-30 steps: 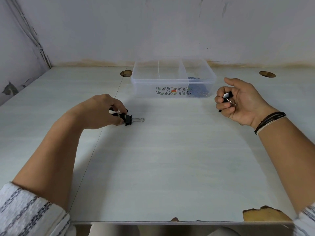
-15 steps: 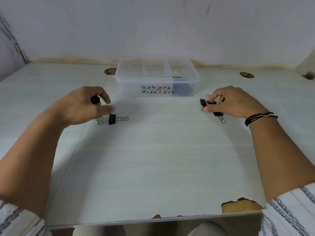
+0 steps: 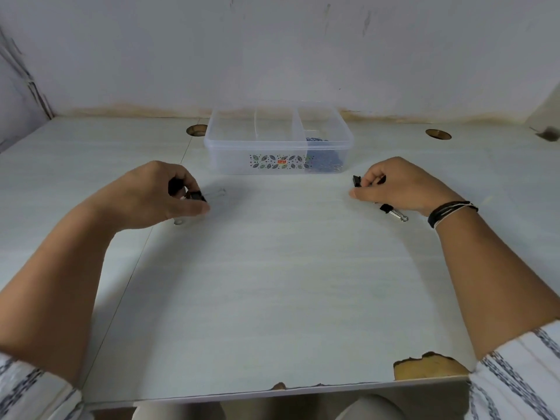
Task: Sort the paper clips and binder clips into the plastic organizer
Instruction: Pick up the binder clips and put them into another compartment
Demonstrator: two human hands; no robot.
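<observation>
1. White laminate table (image 3: 272,283) is carrying a clear plastic divided organizer (image 3: 278,137) at its far edge.
2. Small black binder clips (image 3: 357,180) are being pinched by curled fingers of the right hand (image 3: 403,186) and the left hand (image 3: 157,195), near the organizer.

No legible text; the organizer (image 3: 278,144) label is blurred.

A plain office-style workspace is showing here: a pale laminate desk (image 3: 272,283) with round cable holes (image 3: 438,134) (its front edge is chipping) is sitting against a bare, stained white wall (image 3: 272,50).
</observation>
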